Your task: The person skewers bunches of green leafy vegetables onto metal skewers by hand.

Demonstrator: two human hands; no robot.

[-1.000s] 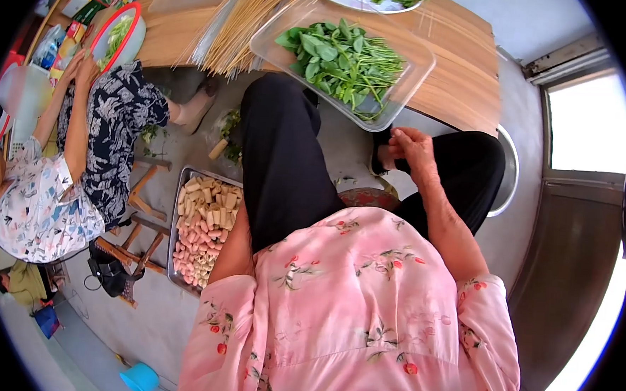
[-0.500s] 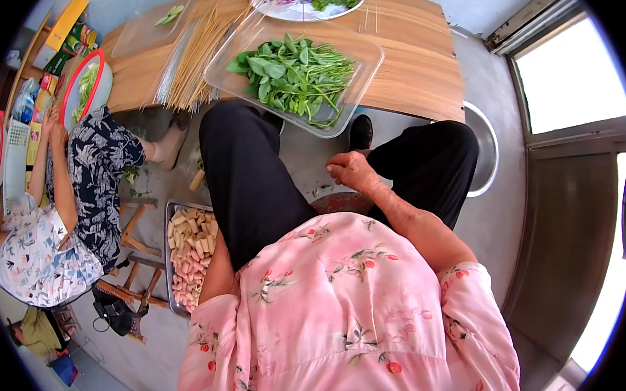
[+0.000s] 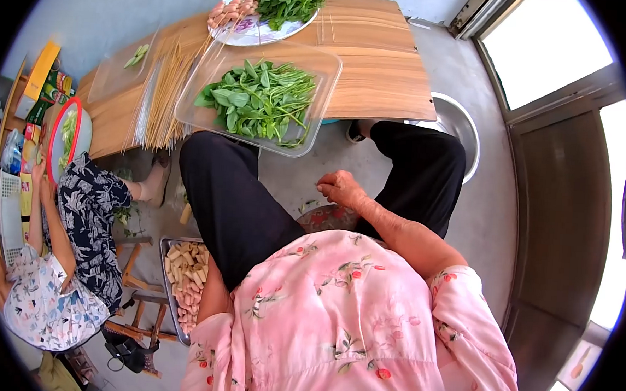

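Observation:
My right hand [image 3: 341, 189] hovers between my knees, its fingers curled together, and I see nothing sticking out of it. Of my left arm only a part shows beside my left thigh; the hand itself is hidden, near a metal tray [image 3: 163, 262] of cut beige pieces and pink sausage pieces [image 3: 188, 299]. Ahead of me, a clear plastic tray [image 3: 329, 90] juts over the table's near edge, holding leafy green stems [image 3: 265, 99]. Thin wooden skewers [image 3: 166, 92] lie to its left.
On the wooden table [image 3: 376, 64], a patterned plate [image 3: 254, 35] bears pink sausages and greens. A metal basin [image 3: 461, 129] stands on the floor at right. Another person [image 3: 56, 295] sits at left by a red-rimmed bowl [image 3: 81, 130]. A wooden stool [image 3: 140, 321] stands nearby.
The view has shifted, so the table and its trays appear farther left and more of the plate shows. My right hand stays curled between my knees. My right foot has moved slightly.

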